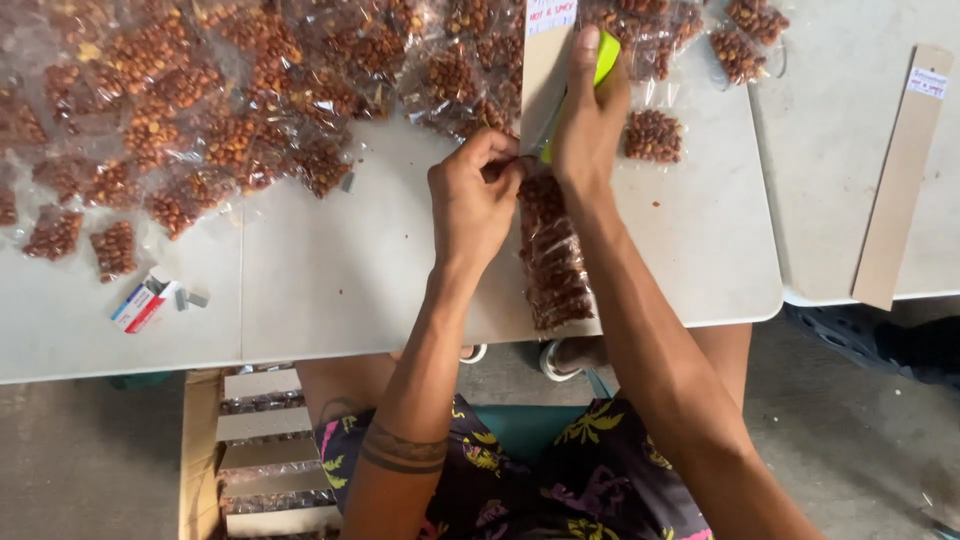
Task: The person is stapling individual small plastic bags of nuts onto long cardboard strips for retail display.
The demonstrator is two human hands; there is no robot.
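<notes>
Head view: yellow-green stapler (606,58) is pressed by right hand (590,125), closed round it; packet (553,250) top is pinched shut by left hand (475,200) vs cardboard strip (545,70). Edges should be kept aligned, pressed squarely.

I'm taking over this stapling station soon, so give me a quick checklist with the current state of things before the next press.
1. Stapler in hand: ok, the right hand presses on it.
2. Packet held at the card strip: ok, the left hand pinches the packet top beside the stapler.
3. Left fingers clear of the stapler mouth: cannot tell, the hands hide it.
4. Row of packets on the strip lies flat: ok, it runs down the table toward the edge.
5. Loose packets within reach: ok, piled at upper left.
6. Spare staples: cannot tell, the small box lies open, contents unclear.
</notes>
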